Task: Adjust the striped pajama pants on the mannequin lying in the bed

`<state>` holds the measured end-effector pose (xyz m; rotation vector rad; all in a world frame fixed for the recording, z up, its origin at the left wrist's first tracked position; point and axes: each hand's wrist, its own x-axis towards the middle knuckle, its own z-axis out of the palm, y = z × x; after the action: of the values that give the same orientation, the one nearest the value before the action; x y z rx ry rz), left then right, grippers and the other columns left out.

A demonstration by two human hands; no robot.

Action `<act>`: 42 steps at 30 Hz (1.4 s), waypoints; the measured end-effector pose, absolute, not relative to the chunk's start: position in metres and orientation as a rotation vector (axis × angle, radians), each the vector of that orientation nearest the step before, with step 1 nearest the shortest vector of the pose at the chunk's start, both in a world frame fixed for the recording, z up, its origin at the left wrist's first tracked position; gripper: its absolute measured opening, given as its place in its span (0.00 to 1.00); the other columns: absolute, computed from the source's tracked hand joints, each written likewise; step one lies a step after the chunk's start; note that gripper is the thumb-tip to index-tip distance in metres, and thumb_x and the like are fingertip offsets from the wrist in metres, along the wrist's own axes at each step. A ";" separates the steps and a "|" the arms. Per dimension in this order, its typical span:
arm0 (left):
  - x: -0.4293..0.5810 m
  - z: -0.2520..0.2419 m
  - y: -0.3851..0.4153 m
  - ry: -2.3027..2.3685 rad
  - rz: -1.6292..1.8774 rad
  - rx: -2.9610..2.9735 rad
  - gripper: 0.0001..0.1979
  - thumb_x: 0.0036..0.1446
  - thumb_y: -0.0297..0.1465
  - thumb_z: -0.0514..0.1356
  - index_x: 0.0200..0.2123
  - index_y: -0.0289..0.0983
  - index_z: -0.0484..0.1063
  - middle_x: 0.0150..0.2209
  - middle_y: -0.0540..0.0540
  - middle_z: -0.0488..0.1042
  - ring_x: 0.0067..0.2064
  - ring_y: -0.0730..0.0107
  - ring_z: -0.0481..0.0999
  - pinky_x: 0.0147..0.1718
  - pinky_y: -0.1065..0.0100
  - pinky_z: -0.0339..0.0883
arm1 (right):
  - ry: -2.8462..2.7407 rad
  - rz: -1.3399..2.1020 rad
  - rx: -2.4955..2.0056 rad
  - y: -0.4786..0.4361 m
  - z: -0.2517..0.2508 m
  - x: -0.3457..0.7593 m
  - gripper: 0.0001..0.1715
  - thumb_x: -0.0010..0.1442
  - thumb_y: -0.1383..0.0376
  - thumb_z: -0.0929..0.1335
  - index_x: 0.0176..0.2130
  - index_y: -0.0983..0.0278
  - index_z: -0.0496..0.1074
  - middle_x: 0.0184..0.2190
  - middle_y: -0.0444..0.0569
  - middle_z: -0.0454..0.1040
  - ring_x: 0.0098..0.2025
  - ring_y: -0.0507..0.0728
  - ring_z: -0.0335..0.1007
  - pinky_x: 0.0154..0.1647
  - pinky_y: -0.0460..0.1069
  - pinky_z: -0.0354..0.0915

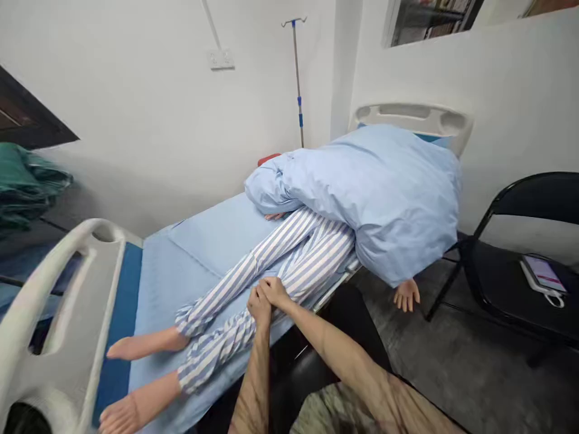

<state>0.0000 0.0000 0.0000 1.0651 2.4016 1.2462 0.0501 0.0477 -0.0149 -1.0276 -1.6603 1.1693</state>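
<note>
Left hand (259,305) and right hand (275,292) side by side, both closed around the striped trouser leg (292,283) of a mannequin (145,345) on a blue hospital bed (181,253).

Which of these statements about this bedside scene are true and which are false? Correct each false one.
1. The person's left hand and right hand touch the blue-and-white striped trousers of a manikin lying on a pale blue mattress. True.
2. The manikin's feet wear white socks. False: they are bare.
3. A bulky pale blue quilt covers the manikin's upper body and hangs over the bed's side. True.
4. A folded green cloth lies on the black metal folding chair. False: the seat holds a white-cased phone-like device; the green cloth lies at far left.
5. A slender metal IV pole stands by the white wall. True.
</note>
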 end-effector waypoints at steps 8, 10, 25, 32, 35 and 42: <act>0.000 -0.001 0.000 2.445 1.229 1.145 0.14 0.61 0.29 0.50 0.21 0.38 0.61 0.21 0.51 0.65 0.24 0.75 0.59 0.28 0.71 0.49 | -1.680 1.157 -1.052 0.047 -0.009 0.052 0.22 0.60 0.61 0.61 0.17 0.64 0.55 0.15 0.39 0.57 0.22 0.48 0.53 0.25 0.45 0.47; 0.001 0.000 -0.001 2.451 1.228 1.130 0.15 0.61 0.30 0.49 0.21 0.38 0.61 0.20 0.51 0.64 0.24 0.74 0.59 0.28 0.70 0.48 | -1.668 1.155 -1.057 0.046 -0.008 0.052 0.22 0.60 0.61 0.60 0.17 0.64 0.54 0.15 0.39 0.56 0.22 0.48 0.52 0.24 0.46 0.47; 0.004 -0.002 -0.001 2.484 1.189 1.106 0.15 0.63 0.31 0.48 0.22 0.38 0.56 0.20 0.52 0.59 0.24 0.74 0.57 0.29 0.69 0.46 | -1.670 1.141 -1.089 0.046 -0.007 0.053 0.22 0.60 0.62 0.60 0.17 0.62 0.52 0.15 0.39 0.54 0.22 0.48 0.52 0.24 0.46 0.48; 0.005 -0.005 -0.001 2.526 1.151 1.155 0.15 0.63 0.30 0.47 0.22 0.39 0.54 0.19 0.52 0.57 0.23 0.74 0.56 0.29 0.68 0.46 | -1.624 1.192 -1.055 0.046 -0.009 0.055 0.23 0.60 0.62 0.60 0.17 0.62 0.52 0.15 0.39 0.54 0.21 0.48 0.51 0.24 0.46 0.47; 0.004 -0.008 0.000 2.547 1.154 1.159 0.16 0.63 0.31 0.47 0.22 0.39 0.54 0.19 0.52 0.58 0.23 0.74 0.56 0.28 0.68 0.46 | -1.634 1.217 -1.053 0.047 -0.011 0.055 0.23 0.60 0.62 0.61 0.17 0.62 0.53 0.15 0.39 0.54 0.22 0.48 0.50 0.24 0.46 0.47; 0.004 -0.007 0.003 2.615 1.104 1.173 0.15 0.62 0.32 0.47 0.22 0.39 0.58 0.20 0.51 0.62 0.23 0.73 0.59 0.27 0.70 0.48 | -1.775 1.167 -1.142 0.050 -0.004 0.059 0.22 0.62 0.63 0.61 0.18 0.64 0.60 0.16 0.39 0.58 0.22 0.48 0.52 0.26 0.45 0.47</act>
<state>0.0037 0.0030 -0.0069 1.1732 2.6153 1.1043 0.0586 0.0502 -0.0041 -1.1424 -1.7751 1.1672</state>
